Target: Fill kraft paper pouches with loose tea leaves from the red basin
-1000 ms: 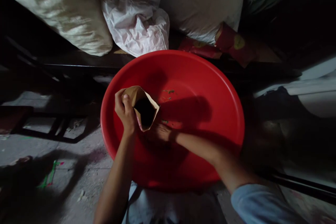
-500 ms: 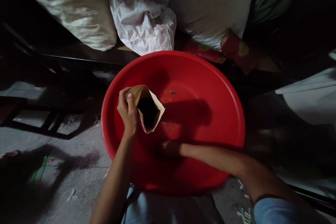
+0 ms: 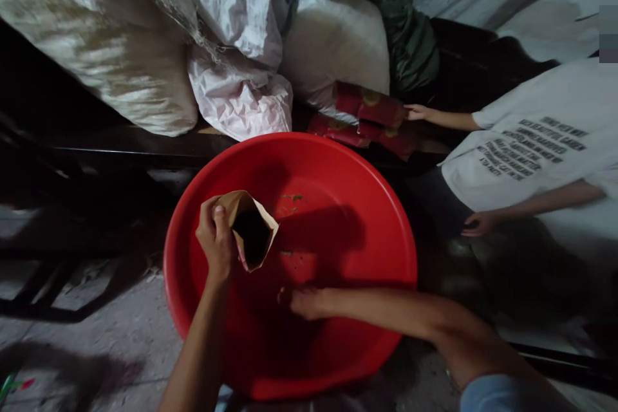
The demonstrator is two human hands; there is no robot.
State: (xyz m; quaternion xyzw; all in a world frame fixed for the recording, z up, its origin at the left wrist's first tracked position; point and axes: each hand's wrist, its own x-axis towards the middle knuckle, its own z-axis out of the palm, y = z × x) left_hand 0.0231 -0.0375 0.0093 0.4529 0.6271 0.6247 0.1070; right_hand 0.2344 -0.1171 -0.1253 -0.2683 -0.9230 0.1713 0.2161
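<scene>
Red basin (image 3: pixel 376 219): left hand (image 3: pixel 217 241) fingers clamped on paper bag (image 3: pixel 251 235); right hand (image 3: pixel 304 302) fingers together, low inside.

Left hand (image 3: pixel 216 238) clenched, right hand (image 3: pixel 303 301) lowered.

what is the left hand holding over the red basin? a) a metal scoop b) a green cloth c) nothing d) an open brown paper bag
d: the left hand pinches the edge of an open brown paper bag, its dark mouth showing, above the inside of the red basin, while the right hand lies low in the basin, away from the bag.
</scene>
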